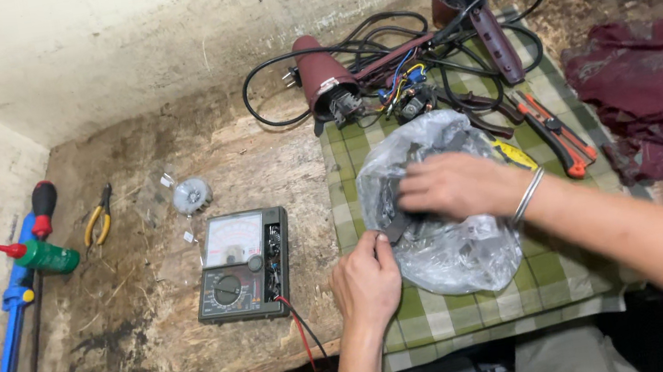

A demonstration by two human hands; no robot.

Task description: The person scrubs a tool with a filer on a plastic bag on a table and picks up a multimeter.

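Note:
A clear plastic bag [450,251] with dark small parts inside lies on a green checked cloth [545,285]. My right hand [453,185], with a metal bangle on the wrist, reaches into the bag's opening, fingers curled around something dark inside. The bag's near-left edge is pinched by my left hand [366,283]. Behind the bag lies a dismantled maroon hair dryer [328,83] with exposed coloured wires [401,89] and a black cord.
An analog multimeter [242,265] with red and black leads sits left of the cloth. Further left lie yellow-handled pliers [98,220], a green bottle [47,256], screwdrivers and a small white fan wheel [191,196]. Orange-handled pliers [556,130] and a maroon rag [661,90] lie right.

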